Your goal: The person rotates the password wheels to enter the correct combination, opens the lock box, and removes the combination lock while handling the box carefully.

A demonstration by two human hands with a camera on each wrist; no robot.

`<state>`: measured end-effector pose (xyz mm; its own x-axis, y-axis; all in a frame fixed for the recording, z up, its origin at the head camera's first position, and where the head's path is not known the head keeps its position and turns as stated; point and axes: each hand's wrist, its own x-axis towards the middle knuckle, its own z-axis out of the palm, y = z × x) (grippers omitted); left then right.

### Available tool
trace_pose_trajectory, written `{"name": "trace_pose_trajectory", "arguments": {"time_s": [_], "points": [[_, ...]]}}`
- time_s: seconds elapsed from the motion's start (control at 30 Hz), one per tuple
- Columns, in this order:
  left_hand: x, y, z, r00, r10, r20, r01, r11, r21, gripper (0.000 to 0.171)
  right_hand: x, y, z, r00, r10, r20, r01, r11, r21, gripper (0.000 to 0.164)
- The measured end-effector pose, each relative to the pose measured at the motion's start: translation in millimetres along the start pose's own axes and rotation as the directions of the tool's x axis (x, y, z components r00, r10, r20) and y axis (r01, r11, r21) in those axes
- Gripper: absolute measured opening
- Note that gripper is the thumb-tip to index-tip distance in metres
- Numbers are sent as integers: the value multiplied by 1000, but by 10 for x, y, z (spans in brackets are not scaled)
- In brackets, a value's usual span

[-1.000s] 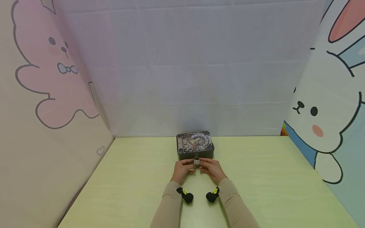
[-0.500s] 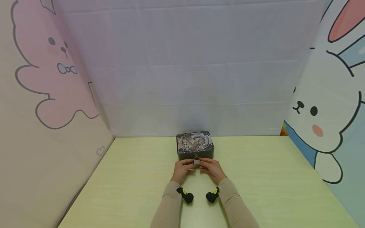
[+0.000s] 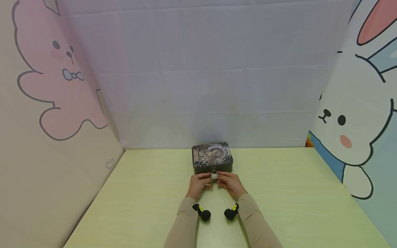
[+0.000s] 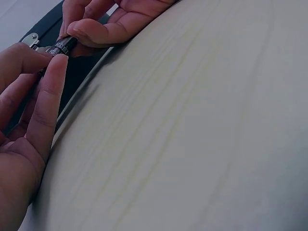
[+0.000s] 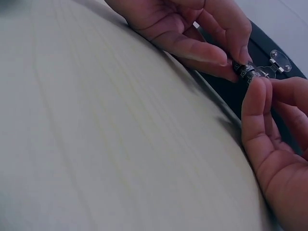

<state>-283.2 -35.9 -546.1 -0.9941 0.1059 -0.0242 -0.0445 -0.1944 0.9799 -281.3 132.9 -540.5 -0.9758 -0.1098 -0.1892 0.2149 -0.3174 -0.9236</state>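
Note:
A small combination padlock (image 3: pixel 214 175) with dark number dials hangs at the front of a dark metal box (image 3: pixel 212 158) with an ornate printed lid. My left hand (image 3: pixel 197 186) pinches the padlock from the left, thumb and index finger at its dials. From the other side my right hand (image 3: pixel 232 184) pinches it too, its fingertips close to those of the left. Both wrist views show the ringed dials of the padlock (image 5: pixel 247 70) between the fingertips. Behind it sits the box's silver latch (image 5: pixel 279 62), with the shackle partly hidden by fingers.
The box stands near the back edge of a pale yellow-green table (image 3: pixel 149 193). A whitish cloth wall (image 3: pixel 211 86) rises right behind it, and printed cartoon panels flank the table. Black wrist cameras (image 3: pixel 204 215) hang inside both sleeves.

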Motion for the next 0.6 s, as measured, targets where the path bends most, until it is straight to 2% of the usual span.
{"name": "trace_pose_trajectory", "arguments": {"time_s": [0.2, 0.37, 0.6], "points": [[-7, -31, 8, 1000, -1, -21, 1, 1000, 8, 30, 3, -4, -9, 1000, 22, 1, -22, 1000, 11, 40], [-36, -25, 33, 998, 22, -51, -22, 1000, 14, 27, -11, -11, -7, 1000, 21, 13, -21, 1000, 10, 40], [-40, -32, 40, 998, 30, -62, -31, 999, -23, 25, -44, -26, -63, 994, 5, 113, -9, 999, 38, 46]]}}
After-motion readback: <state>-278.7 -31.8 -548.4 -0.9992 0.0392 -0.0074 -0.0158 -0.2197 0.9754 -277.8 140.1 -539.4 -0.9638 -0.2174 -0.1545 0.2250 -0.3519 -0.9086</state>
